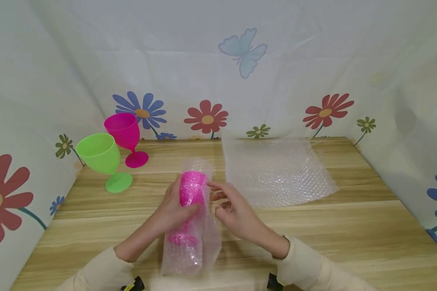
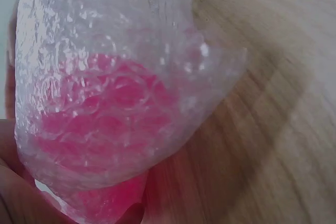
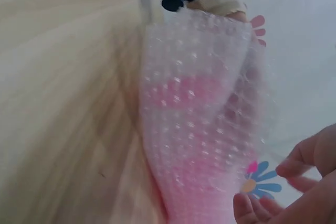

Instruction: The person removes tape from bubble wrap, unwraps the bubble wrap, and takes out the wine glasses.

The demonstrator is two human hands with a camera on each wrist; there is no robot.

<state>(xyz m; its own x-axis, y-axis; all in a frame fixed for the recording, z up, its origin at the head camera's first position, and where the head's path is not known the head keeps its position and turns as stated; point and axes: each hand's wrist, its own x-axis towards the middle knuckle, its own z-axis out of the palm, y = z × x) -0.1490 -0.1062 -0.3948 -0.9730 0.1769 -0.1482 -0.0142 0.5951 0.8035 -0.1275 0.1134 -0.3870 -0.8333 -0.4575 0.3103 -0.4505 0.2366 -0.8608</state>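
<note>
A pink goblet (image 1: 193, 186) lies rolled inside clear bubble wrap (image 1: 183, 260) on the near middle of the table. Its bowl points away from me and its foot toward me. My left hand (image 1: 175, 208) grips the roll around the bowl from the left, thumb across the top. To the right of the roll is my right hand (image 1: 238, 212), fingers loosely bent with nothing between them, index fingertip close to the wrap. In the left wrist view, pink shows through the bubble wrap (image 2: 105, 114). A loose flap of wrap hangs on the roll's right side.
A green goblet (image 1: 100, 153) and another pink goblet (image 1: 124, 129) stand upright at the back left. A flat sheet of bubble wrap (image 1: 276, 173) lies at the back right. Flower-printed white cloth (image 1: 189, 52) borders the wooden table (image 1: 331, 238) at the back and sides.
</note>
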